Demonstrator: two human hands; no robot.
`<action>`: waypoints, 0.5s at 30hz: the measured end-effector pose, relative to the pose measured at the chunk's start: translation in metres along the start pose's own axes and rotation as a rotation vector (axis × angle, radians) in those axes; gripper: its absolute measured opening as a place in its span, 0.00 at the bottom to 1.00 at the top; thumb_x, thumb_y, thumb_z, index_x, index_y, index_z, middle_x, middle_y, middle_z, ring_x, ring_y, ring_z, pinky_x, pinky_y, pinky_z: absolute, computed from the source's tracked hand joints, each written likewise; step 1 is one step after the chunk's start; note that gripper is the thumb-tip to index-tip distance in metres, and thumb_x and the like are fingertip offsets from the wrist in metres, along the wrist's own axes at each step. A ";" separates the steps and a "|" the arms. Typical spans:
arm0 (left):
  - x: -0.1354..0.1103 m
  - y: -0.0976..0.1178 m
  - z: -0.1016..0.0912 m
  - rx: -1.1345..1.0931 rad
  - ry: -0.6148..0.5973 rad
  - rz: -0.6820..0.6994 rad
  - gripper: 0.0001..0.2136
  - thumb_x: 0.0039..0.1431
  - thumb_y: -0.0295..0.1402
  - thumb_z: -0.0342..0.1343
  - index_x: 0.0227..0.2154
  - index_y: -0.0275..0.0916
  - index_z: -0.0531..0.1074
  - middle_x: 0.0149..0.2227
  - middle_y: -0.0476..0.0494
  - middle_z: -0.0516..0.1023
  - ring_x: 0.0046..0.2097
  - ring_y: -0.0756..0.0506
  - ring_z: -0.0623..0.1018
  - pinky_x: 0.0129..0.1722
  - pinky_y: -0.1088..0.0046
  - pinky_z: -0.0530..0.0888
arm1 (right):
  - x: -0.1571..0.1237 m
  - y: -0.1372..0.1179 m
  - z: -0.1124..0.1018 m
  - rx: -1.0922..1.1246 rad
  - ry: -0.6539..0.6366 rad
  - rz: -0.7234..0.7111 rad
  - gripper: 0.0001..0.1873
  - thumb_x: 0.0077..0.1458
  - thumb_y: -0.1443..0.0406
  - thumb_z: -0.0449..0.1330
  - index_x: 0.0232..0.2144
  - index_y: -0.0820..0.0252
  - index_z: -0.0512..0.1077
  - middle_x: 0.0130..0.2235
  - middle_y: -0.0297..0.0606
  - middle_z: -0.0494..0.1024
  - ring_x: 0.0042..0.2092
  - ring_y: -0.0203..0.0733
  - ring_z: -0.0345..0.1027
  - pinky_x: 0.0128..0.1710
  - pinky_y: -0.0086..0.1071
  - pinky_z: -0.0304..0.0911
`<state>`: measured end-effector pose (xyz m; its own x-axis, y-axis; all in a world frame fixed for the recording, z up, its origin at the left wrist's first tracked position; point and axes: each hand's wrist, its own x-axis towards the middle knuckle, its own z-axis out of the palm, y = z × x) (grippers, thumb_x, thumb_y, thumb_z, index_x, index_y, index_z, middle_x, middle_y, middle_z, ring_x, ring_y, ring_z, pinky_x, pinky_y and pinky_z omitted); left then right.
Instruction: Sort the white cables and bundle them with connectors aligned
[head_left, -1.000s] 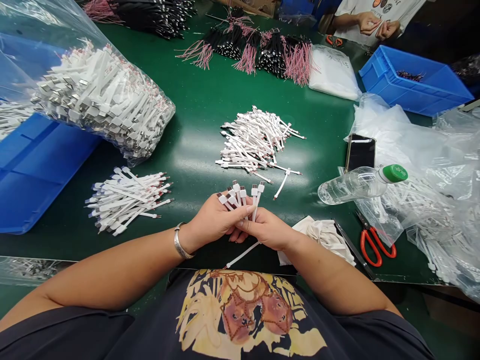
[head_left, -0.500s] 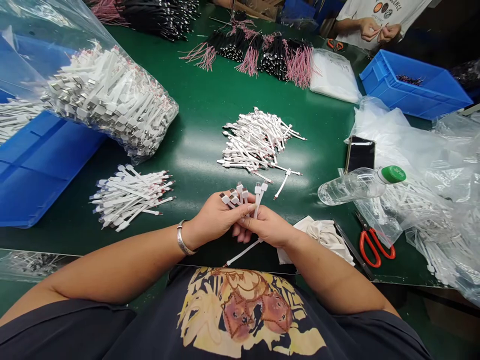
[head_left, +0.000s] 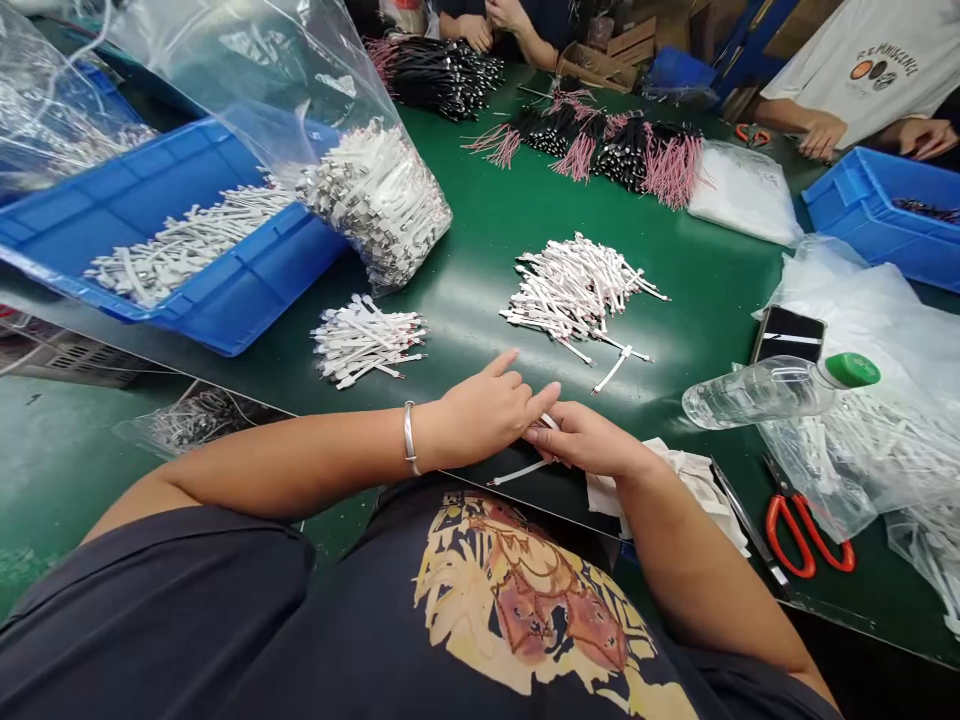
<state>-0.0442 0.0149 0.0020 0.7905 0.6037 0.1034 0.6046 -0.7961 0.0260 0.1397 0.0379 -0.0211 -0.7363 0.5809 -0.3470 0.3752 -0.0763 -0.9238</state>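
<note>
Your two hands meet over a short white cable [head_left: 519,471] at the near edge of the green table [head_left: 465,290].
Most of that cable is hidden under your right hand [head_left: 589,440]. Only a thin white tail (slightly bent) shows, running out from beneath the curled fingers towards your body, plus a white sliver between the hands. Your right hand is closed on it. Your left hand [head_left: 484,412] lies with its fingers stretched out, index tip touching the right hand. Its palm side is hidden, so I cannot tell whether it grips anything. A heap of white cables [head_left: 574,290] lies beyond, and a white cloth [head_left: 690,475] is just to the right.
</note>
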 end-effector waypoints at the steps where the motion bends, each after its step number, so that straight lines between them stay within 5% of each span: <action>1: -0.005 0.001 -0.001 -0.006 -0.016 -0.024 0.21 0.61 0.24 0.42 0.57 0.27 0.59 0.31 0.39 0.76 0.35 0.43 0.74 0.50 0.59 0.63 | -0.002 -0.002 0.001 -0.012 -0.057 0.003 0.14 0.55 0.56 0.58 0.27 0.60 0.71 0.21 0.31 0.70 0.20 0.31 0.58 0.20 0.27 0.56; 5: -0.028 -0.001 -0.015 -0.013 -0.085 -0.154 0.14 0.61 0.26 0.43 0.46 0.30 0.68 0.30 0.39 0.73 0.31 0.44 0.70 0.32 0.67 0.63 | -0.003 -0.005 0.001 0.104 -0.131 -0.007 0.21 0.55 0.53 0.57 0.45 0.62 0.70 0.32 0.36 0.75 0.26 0.31 0.66 0.21 0.23 0.58; 8: -0.053 -0.019 -0.034 0.073 -0.077 -0.320 0.14 0.64 0.28 0.39 0.37 0.32 0.70 0.29 0.41 0.72 0.31 0.46 0.68 0.34 0.70 0.62 | 0.001 -0.002 -0.008 0.226 0.142 -0.021 0.26 0.56 0.50 0.55 0.49 0.62 0.69 0.34 0.39 0.75 0.28 0.30 0.67 0.20 0.21 0.59; 10: -0.074 -0.042 -0.043 0.177 -0.064 -0.465 0.16 0.65 0.30 0.36 0.40 0.32 0.69 0.33 0.41 0.72 0.35 0.47 0.68 0.38 0.71 0.62 | 0.003 -0.001 -0.017 0.300 0.359 -0.043 0.26 0.55 0.48 0.54 0.45 0.63 0.71 0.32 0.38 0.75 0.27 0.29 0.67 0.20 0.20 0.58; 13: -0.102 -0.083 -0.040 0.396 -0.106 -0.771 0.20 0.66 0.39 0.35 0.42 0.33 0.70 0.31 0.45 0.70 0.34 0.49 0.67 0.38 0.73 0.59 | 0.004 -0.002 -0.029 0.375 0.522 -0.105 0.25 0.53 0.48 0.57 0.42 0.62 0.71 0.31 0.37 0.75 0.27 0.29 0.68 0.21 0.20 0.59; 15: -0.114 -0.105 -0.031 0.418 -0.106 -0.804 0.22 0.64 0.44 0.38 0.48 0.34 0.68 0.35 0.43 0.73 0.38 0.47 0.69 0.40 0.71 0.60 | 0.001 -0.006 -0.033 0.367 0.578 -0.158 0.24 0.53 0.48 0.57 0.40 0.62 0.71 0.31 0.36 0.74 0.27 0.28 0.68 0.21 0.20 0.59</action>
<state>-0.2006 0.0287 0.0187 0.1083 0.9871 0.1175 0.9471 -0.0665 -0.3139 0.1553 0.0662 -0.0111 -0.3107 0.9375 -0.1568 -0.0007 -0.1652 -0.9863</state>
